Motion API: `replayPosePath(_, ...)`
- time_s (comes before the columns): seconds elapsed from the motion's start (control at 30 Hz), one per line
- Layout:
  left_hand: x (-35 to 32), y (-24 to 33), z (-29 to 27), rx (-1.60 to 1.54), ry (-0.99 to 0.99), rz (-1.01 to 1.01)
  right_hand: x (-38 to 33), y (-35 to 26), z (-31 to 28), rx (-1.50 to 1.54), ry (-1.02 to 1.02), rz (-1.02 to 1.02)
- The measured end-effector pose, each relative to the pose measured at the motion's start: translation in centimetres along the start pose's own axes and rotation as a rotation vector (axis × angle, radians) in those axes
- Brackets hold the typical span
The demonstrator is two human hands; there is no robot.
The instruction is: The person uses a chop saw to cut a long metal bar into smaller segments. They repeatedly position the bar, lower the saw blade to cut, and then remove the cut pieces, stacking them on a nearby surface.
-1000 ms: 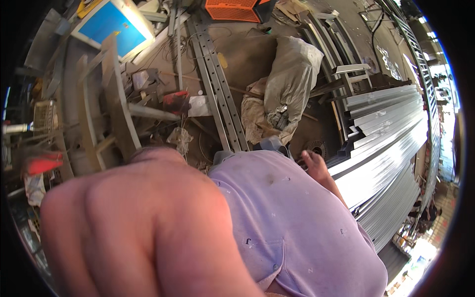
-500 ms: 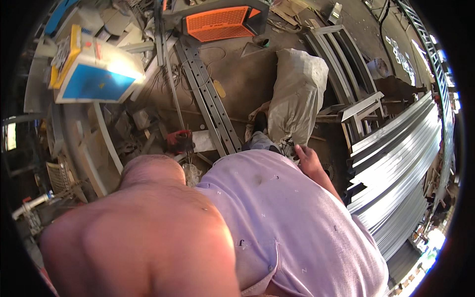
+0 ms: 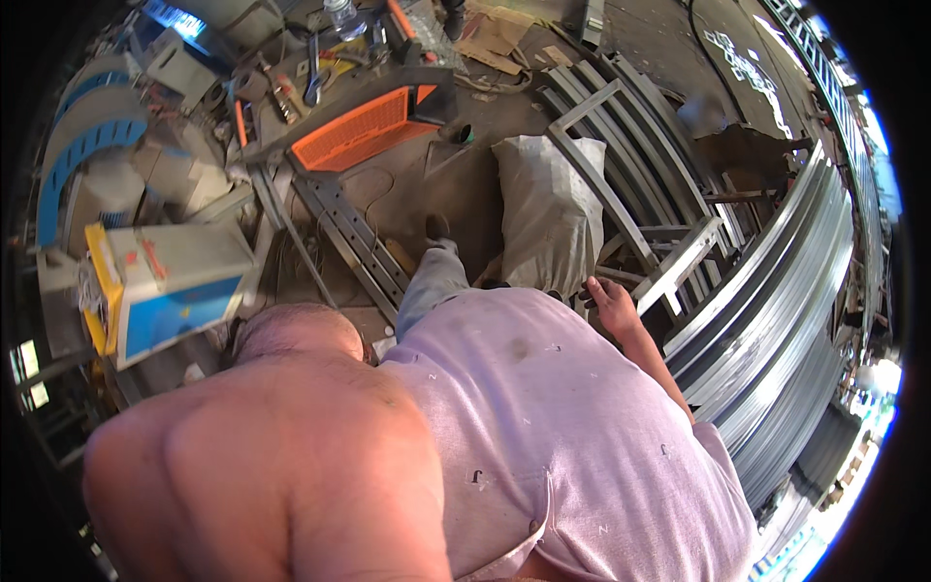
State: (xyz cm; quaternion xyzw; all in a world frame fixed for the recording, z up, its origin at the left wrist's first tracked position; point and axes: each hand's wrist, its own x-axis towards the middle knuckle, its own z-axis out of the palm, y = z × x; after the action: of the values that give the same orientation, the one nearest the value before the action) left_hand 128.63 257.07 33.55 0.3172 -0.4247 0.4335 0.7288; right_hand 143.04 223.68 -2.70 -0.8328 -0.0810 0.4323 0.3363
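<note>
– Any room near that right hand [image 3: 613, 296]?
– Little. A grey sack [image 3: 548, 213] and a metal frame [image 3: 635, 209] crowd it; stacked steel profiles [image 3: 776, 310] wall off the right.

An orange grille panel [image 3: 373, 126] is seen far left; a blue-yellow box [image 3: 165, 291] is set left; stacked metal profiles [image 3: 776, 320] are piled right.

floor [image 3: 485, 184]: dusty concrete, cluttered | right: stacked metal profiles [image 3: 776, 320] | light: bright daylight
</note>
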Motion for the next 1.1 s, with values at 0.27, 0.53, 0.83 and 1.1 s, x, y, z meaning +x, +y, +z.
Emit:
replayPosePath(0.27,4.9,-4.7,-18.3,-0.165,0.064,-0.179,8.5,-8.9,0.8,0.012,0.145,0.139)
replayPosePath(0.53,-5.1,-8.2,-46.3,0.521,0.118,-1.291,16.0,-14.3,1.5,0.249,0.227,0.232)
replayPosePath(0.83,-25.8,2.6,-56.3,1.456,-0.142,-2.03,21.1,-24.1,-4.2,-0.062,0.084,0.462)
replayPosePath(1.1,-30.5,5.8,-55.8,1.624,0.33,-2.073,36.3,-30.9,-12.7,-0.171,0.078,0.366)
